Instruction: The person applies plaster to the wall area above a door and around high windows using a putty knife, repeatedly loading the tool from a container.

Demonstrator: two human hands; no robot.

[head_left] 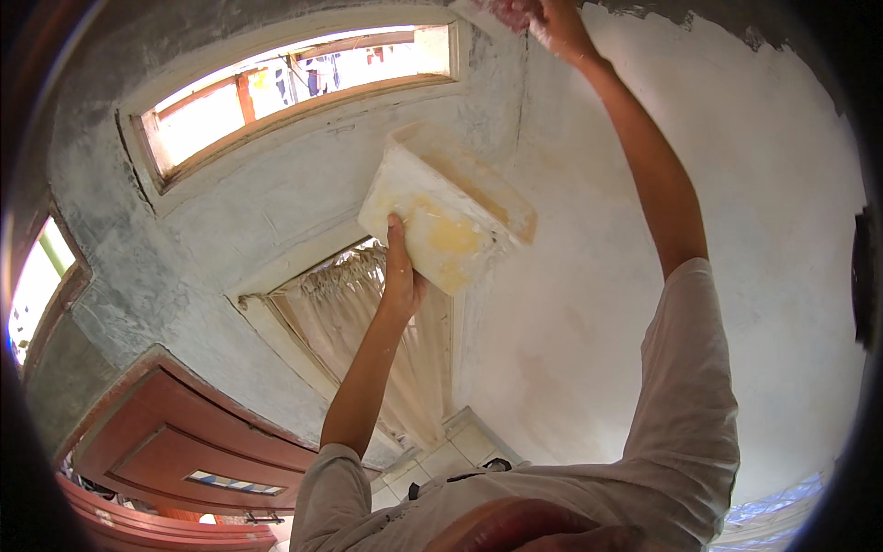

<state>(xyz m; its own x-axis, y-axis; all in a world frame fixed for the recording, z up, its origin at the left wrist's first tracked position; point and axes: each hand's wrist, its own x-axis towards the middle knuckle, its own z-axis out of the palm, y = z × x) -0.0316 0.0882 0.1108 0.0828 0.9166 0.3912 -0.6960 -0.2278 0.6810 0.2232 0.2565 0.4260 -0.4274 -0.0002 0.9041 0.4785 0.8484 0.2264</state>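
My left hand (pixel 402 283) is raised in the middle of the view, gripping a rectangular plastic tub (pixel 432 225) from below. The thumb lies along the tub's near side. The tub is off-white with yellow patches, smeared with white paste, and tilted with its opening facing away to the upper right. My right hand (pixel 564 35) reaches high at the top edge, near the corner of the walls. Its fingers are closed round a reddish, white-smeared thing (pixel 515 13), which the frame cuts off; its kind cannot be made out.
To the right spreads a white-coated wall (pixel 598 294) with a ragged grey edge at the top. A narrow high window (pixel 303 78) opens in the grey, patchy wall at left. Below hang pale curtains (pixel 345 308). A red-brown door (pixel 184 442) stands lower left, near white floor tiles (pixel 446 460).
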